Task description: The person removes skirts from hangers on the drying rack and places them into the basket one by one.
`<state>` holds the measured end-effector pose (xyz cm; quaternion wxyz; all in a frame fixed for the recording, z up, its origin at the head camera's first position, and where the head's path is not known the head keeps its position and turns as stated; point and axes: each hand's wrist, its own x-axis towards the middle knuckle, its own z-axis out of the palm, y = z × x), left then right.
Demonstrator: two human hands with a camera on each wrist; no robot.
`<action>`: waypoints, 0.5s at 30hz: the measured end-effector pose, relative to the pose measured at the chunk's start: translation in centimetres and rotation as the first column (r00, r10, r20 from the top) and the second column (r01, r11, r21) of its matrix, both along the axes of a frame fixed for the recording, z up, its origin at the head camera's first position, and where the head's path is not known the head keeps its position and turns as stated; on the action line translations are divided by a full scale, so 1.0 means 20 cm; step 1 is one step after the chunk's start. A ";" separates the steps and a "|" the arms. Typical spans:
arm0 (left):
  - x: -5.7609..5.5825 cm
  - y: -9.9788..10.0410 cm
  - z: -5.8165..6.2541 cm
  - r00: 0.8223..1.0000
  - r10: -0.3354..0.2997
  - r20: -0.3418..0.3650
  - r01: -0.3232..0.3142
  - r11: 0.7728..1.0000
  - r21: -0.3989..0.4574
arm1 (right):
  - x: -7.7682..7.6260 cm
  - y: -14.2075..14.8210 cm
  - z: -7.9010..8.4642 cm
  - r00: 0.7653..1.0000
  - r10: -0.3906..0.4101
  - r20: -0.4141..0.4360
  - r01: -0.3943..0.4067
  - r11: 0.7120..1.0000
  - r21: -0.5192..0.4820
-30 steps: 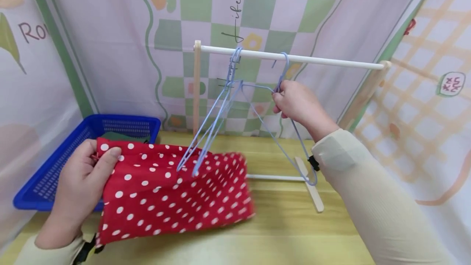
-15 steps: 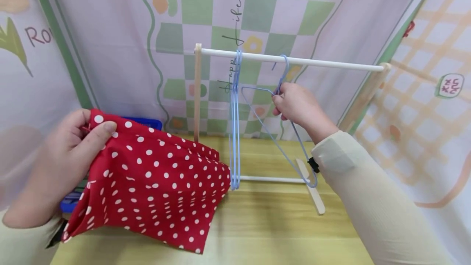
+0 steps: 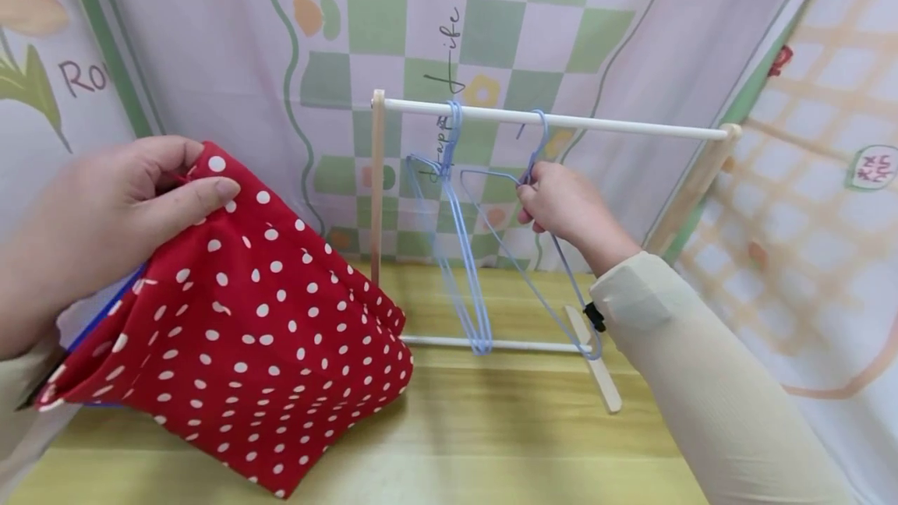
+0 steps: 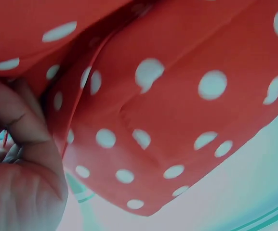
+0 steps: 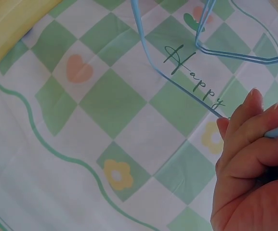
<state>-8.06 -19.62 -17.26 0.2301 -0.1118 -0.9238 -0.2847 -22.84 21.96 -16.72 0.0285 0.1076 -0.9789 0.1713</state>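
Note:
My left hand [image 3: 126, 209] pinches a red garment with white dots [image 3: 266, 341] by its upper corner, thumb on the near side. The cloth hangs slanting down to the right, its lower part over the table, and it fills most of the left wrist view. With my right hand [image 3: 568, 205] I grip a blue wire hanger [image 3: 544, 135] just below its hook, which sits over the rack's white rod [image 3: 631, 125]. Left of it, several more blue hangers [image 3: 466, 263] hang bunched on the same rod. The right wrist view shows my curled fingers [image 5: 249, 139] around the wire.
The rack stands on a wooden table [image 3: 491, 443], with a wooden post [image 3: 376, 185] at its left and a flat foot [image 3: 603, 380] at the right. A blue basket [image 3: 105, 310] is mostly hidden behind the garment. Printed curtains [image 3: 210, 45] surround the table.
My left hand has moved up and left, drawing the red garment away from the bunched hangers, which have swung to the right. The right hand keeps its grip on the hanger in nearly the same place.

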 end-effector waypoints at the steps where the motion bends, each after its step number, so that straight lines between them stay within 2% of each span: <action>1: -0.01 -0.01 0.02 1.000 -0.005 -0.005 0.005 0.999 -0.032 | 0.00 0.00 0.00 1.000 0.000 0.001 0.000 1.000 0.001; 11: -0.08 -0.05 0.18 0.998 -0.019 0.064 0.033 0.972 -0.233 | -0.02 -0.04 0.00 1.000 0.029 0.002 -0.029 0.999 -0.015; 15: -0.12 -0.04 0.23 0.990 0.011 0.144 0.031 0.957 -0.289 | -0.03 -0.05 0.00 0.999 0.035 0.006 -0.035 0.999 -0.024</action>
